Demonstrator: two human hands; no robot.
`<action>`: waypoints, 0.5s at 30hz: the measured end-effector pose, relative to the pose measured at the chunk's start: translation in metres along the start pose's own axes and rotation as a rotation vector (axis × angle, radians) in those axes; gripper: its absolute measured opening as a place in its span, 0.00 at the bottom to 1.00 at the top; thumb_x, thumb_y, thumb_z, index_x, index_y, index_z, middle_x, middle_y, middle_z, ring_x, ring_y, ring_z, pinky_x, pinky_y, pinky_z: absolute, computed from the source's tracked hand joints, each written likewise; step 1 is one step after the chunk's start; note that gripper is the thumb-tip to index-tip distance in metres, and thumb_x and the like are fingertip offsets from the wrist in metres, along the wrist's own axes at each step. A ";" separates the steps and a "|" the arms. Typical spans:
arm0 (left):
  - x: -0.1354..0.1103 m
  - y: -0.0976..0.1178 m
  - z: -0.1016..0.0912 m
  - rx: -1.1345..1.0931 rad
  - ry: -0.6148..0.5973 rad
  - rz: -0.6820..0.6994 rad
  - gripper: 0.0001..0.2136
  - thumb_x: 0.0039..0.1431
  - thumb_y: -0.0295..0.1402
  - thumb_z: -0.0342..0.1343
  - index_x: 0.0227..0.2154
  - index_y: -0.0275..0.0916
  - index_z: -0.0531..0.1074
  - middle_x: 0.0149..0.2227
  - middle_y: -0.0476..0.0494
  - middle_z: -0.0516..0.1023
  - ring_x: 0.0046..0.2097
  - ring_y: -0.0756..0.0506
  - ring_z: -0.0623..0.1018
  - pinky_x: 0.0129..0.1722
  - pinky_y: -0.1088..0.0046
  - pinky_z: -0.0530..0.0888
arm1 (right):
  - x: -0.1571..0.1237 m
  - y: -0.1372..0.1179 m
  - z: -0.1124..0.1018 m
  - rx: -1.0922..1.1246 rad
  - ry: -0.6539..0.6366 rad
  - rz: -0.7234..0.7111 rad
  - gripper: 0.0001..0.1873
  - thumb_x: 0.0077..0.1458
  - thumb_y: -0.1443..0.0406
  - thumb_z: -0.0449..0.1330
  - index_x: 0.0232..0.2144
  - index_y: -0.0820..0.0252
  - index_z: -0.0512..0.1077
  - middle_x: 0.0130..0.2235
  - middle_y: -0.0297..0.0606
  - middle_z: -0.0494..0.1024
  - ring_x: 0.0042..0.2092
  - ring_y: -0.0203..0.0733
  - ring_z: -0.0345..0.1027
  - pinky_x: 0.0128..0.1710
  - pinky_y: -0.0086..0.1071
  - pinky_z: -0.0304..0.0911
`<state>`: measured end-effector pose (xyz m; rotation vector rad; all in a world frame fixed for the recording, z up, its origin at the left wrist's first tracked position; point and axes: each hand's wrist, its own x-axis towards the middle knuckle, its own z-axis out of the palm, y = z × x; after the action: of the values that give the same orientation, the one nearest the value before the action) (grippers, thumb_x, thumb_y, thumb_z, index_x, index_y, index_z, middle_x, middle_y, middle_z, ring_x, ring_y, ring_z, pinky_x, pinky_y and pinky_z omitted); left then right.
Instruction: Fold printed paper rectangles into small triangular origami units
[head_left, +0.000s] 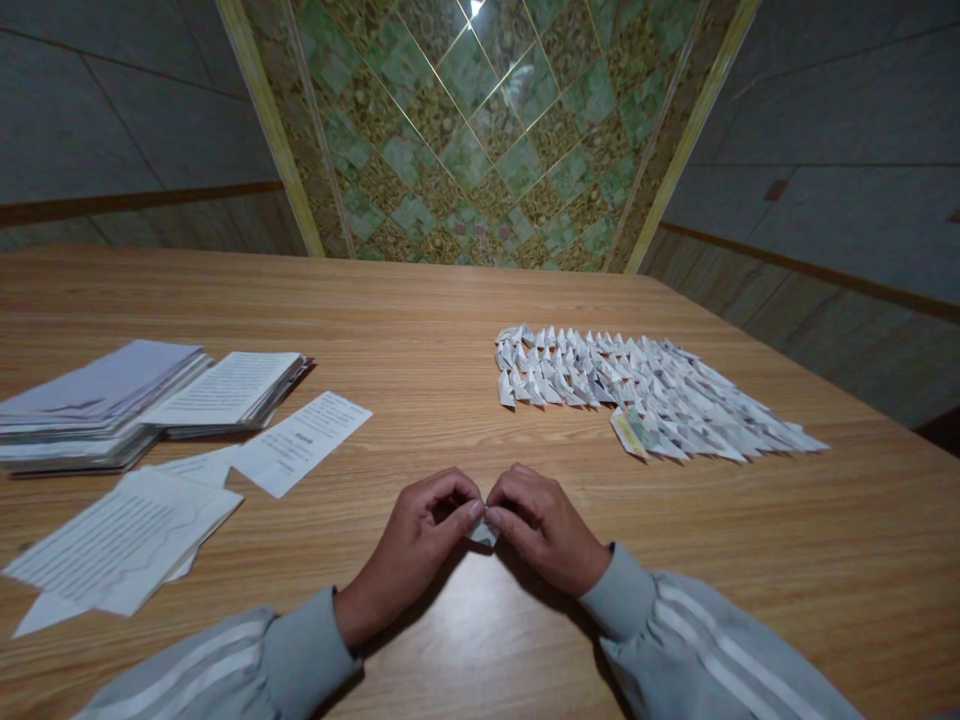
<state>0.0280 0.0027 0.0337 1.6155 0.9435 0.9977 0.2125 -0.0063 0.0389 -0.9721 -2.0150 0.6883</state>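
Just above the table, both hands meet at a small piece of folded paper (484, 536), mostly hidden by the fingers. My left hand (425, 530) pinches its left side between thumb and forefinger. On the other side my right hand (546, 528) grips it the same way, the fingertips of both hands almost touching. Beyond my right hand stand many small folded paper boats (555, 370) in tight rows, mostly white with print. One boat with green and yellow colouring (631, 432) is at the near left corner of the closer group.
To the left lie a thick stack of papers (82, 400) and a smaller pile of printed sheets (232, 388). Closer in are a loose printed slip (304, 443) and several overlapping lined sheets (131, 535). The wooden table (420, 320) reaches towards a patterned tile wall (480, 150).
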 end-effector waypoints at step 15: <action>0.001 -0.002 0.001 -0.035 0.055 -0.053 0.09 0.58 0.36 0.59 0.27 0.36 0.77 0.26 0.46 0.77 0.30 0.47 0.73 0.31 0.73 0.69 | -0.001 0.004 0.002 0.170 0.067 0.215 0.08 0.59 0.61 0.60 0.32 0.60 0.72 0.30 0.34 0.73 0.33 0.39 0.65 0.33 0.30 0.59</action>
<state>0.0291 0.0035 0.0320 1.5337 0.9956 1.0207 0.2130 -0.0050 0.0343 -1.1039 -1.7779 0.9139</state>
